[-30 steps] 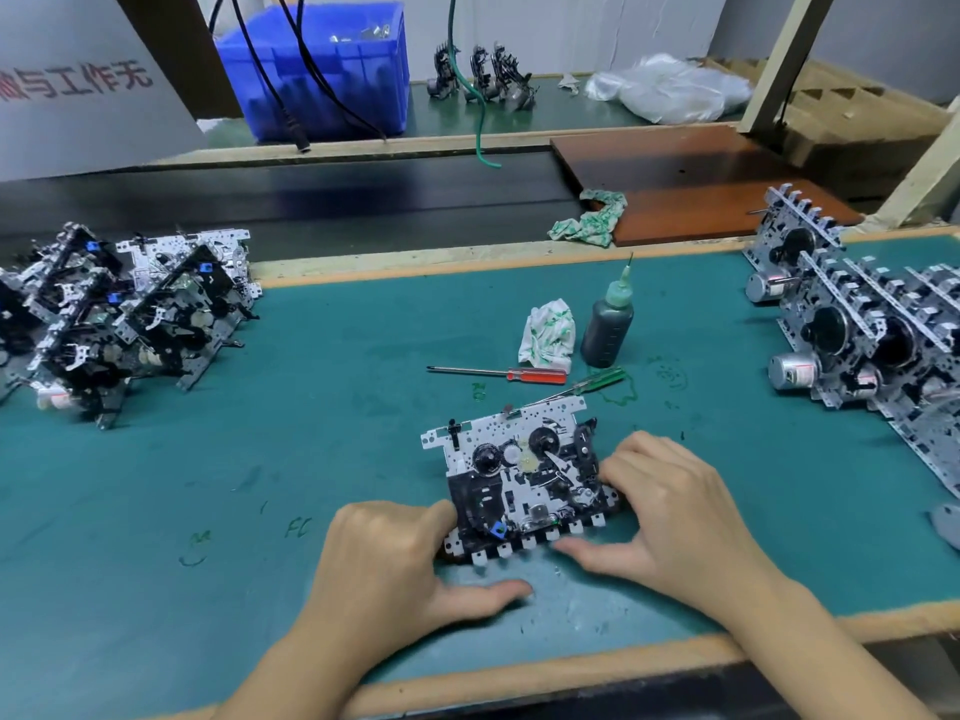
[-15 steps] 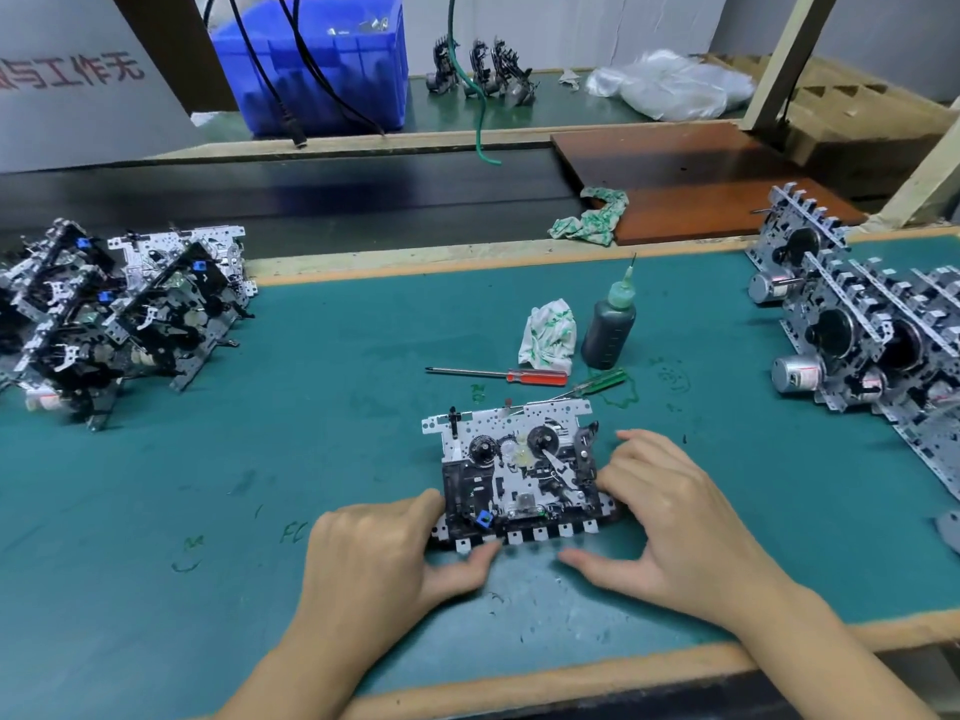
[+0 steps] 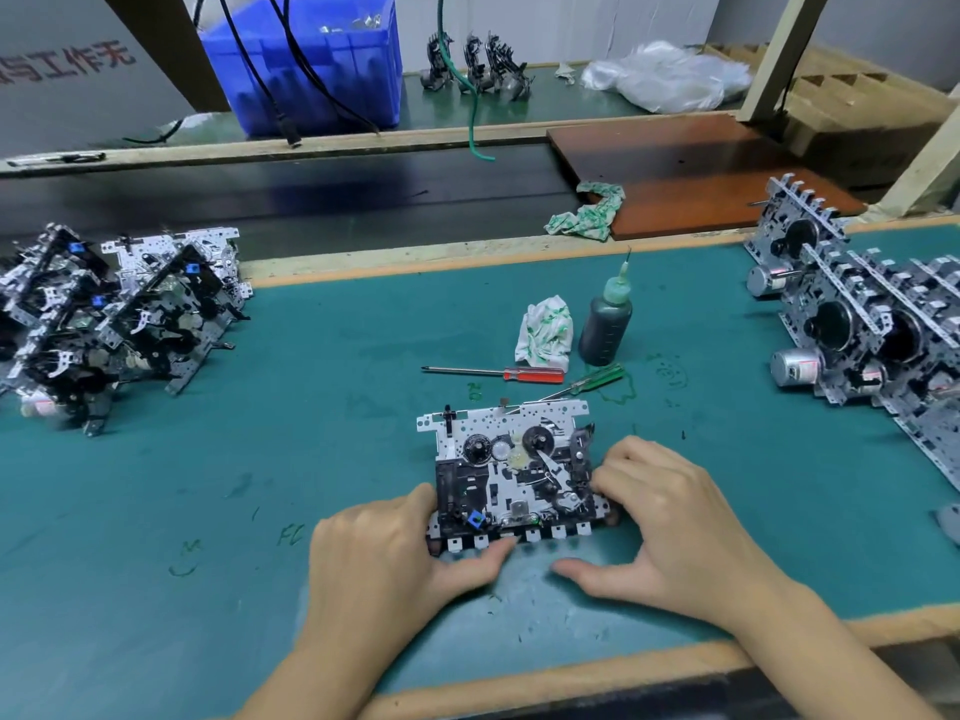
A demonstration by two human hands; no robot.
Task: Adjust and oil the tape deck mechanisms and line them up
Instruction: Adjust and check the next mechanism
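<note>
Head view: a deck (image 3: 511, 472) lies flat on the green mat (image 3: 311, 433), near the front edge. The left hand (image 3: 387, 558) grips its left side, fingers curled at the edge and thumb under the front tabs. The right hand (image 3: 670, 522) holds the right side, fingers curled onto the mechanism, thumb flat on the mat. Behind lie a red screwdriver (image 3: 498, 374), a green screwdriver (image 3: 587, 383), an oil bottle (image 3: 605, 324) and a rag (image 3: 543, 332). Deck piles stand left (image 3: 114, 314) and right (image 3: 862, 324).

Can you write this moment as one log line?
step: adjusting | left hand: holds silver-and-black tape deck mechanism | right hand: holds it | dark oil bottle: untouched
</note>
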